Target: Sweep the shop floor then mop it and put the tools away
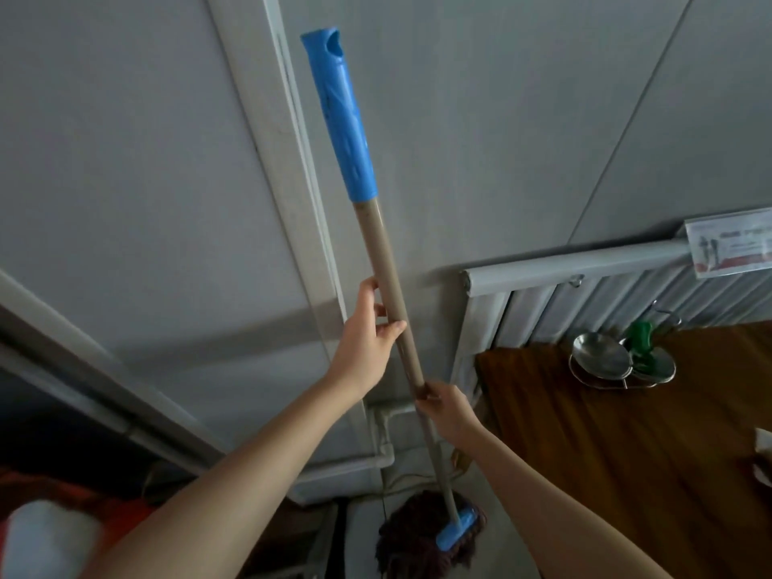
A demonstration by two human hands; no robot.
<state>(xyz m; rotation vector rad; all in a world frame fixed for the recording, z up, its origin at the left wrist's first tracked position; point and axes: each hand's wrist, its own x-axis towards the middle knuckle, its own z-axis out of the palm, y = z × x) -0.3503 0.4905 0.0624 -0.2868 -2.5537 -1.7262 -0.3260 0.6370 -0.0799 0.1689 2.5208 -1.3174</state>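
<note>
Grey wall [125, 160] behind | mop [378, 248] stands near-upright before wall, dark string head low at wall's foot | left hand [367, 332] grips mop midway | right hand [449, 411] grips mop just below

There is one mop [384, 261], with one dark head [411, 545] and two blue parts: one grip [340, 119] at the top and one clamp [455, 534] at the head. Two hands are seen, the left hand [367, 340] and the right hand [449, 411]. There is one table [626, 453], one sign [731, 248], one green thing [641, 332] and one metal bowl [601, 355]; a possible second bowl beside it is not clear.
</note>
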